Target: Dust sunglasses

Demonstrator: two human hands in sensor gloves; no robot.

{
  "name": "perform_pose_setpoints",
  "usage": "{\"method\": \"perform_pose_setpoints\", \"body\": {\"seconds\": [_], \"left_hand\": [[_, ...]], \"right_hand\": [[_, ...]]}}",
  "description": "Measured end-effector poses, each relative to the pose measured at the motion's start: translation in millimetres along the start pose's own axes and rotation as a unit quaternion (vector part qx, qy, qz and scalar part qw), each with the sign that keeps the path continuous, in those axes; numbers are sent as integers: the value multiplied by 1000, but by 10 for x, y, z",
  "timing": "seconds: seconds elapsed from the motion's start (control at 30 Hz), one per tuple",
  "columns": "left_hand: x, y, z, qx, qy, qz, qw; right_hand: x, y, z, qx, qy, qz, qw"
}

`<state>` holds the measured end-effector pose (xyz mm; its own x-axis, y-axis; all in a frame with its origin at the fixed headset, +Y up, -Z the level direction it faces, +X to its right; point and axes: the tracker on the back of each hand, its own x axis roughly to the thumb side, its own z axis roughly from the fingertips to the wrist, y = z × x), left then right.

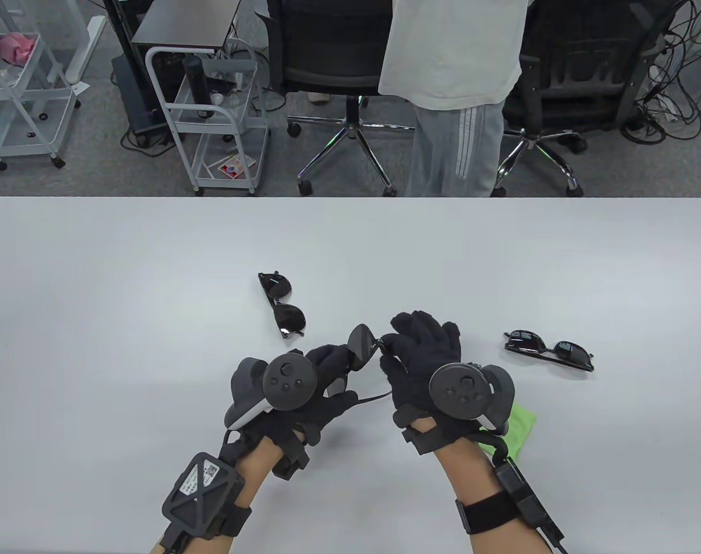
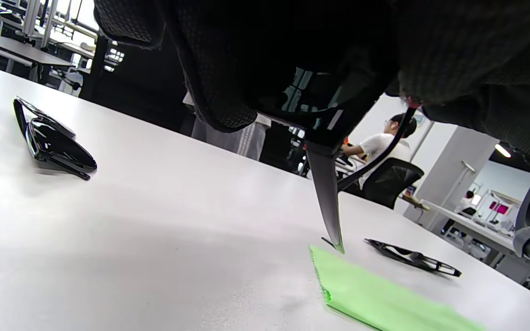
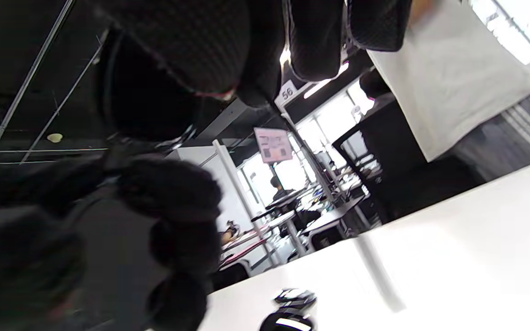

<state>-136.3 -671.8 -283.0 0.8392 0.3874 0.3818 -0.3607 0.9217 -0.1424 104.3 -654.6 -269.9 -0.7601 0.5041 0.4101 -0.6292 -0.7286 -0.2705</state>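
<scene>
A black pair of sunglasses (image 1: 360, 345) is held above the table between both hands. My left hand (image 1: 336, 360) grips one lens side, and my right hand (image 1: 394, 346) pinches the frame at the other side. In the left wrist view a temple arm (image 2: 327, 197) of the held sunglasses hangs down toward the table. A green cloth (image 1: 518, 424) lies flat on the table beneath my right wrist, held by neither hand; the left wrist view shows the cloth (image 2: 375, 299) too. A second pair (image 1: 282, 304) lies folded at left centre. A third pair (image 1: 550, 350) lies to the right.
The white table (image 1: 125, 288) stretches wide around the hands. A person (image 1: 454, 86) stands just beyond its far edge, between two office chairs (image 1: 327, 63). A white cart (image 1: 212, 115) stands on the floor at the back left.
</scene>
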Motion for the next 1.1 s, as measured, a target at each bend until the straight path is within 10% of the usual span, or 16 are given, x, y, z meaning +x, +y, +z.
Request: {"method": "perform_pose_setpoints", "body": {"seconds": [0.47, 0.73, 1.1], "left_hand": [[-177, -20, -36, -42, 41, 88, 994], [-507, -187, 22, -51, 138, 434, 889], [-348, -238, 20, -67, 114, 451, 883]], "right_hand": [[141, -123, 20, -41, -74, 111, 990], [555, 182, 86, 71, -199, 121, 970], [636, 309, 97, 55, -210, 199, 956]]}}
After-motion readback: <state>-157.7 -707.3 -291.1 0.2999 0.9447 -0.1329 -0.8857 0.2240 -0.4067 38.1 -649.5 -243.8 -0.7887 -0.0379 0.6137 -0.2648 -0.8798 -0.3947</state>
